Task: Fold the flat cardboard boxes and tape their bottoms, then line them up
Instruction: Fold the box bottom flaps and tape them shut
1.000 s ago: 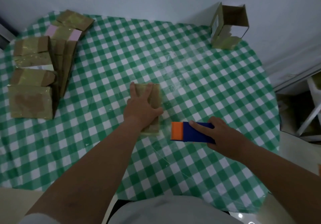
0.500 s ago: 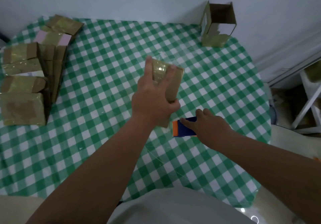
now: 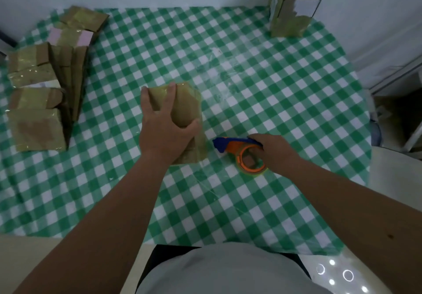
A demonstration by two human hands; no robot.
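Observation:
My left hand (image 3: 164, 126) grips a small brown cardboard box (image 3: 188, 108) from above, fingers and thumb curled round its taped end, near the middle of the green checked table (image 3: 262, 83). To its right my right hand (image 3: 271, 151) holds a blue and orange tape dispenser (image 3: 238, 148), tipped on its side so the tape roll's ring faces up. The dispenser lies on the cloth, a short gap from the box.
Several taped cardboard boxes (image 3: 37, 108) stand in a cluster along the table's left edge. One open box (image 3: 293, 6) stands upright at the far right corner against the wall. A white frame (image 3: 411, 134) sits off the table's right side.
My left hand lifted the box off the table, then brought it back down toward the cloth. My right hand tipped the tape dispenser over so its roll now shows.

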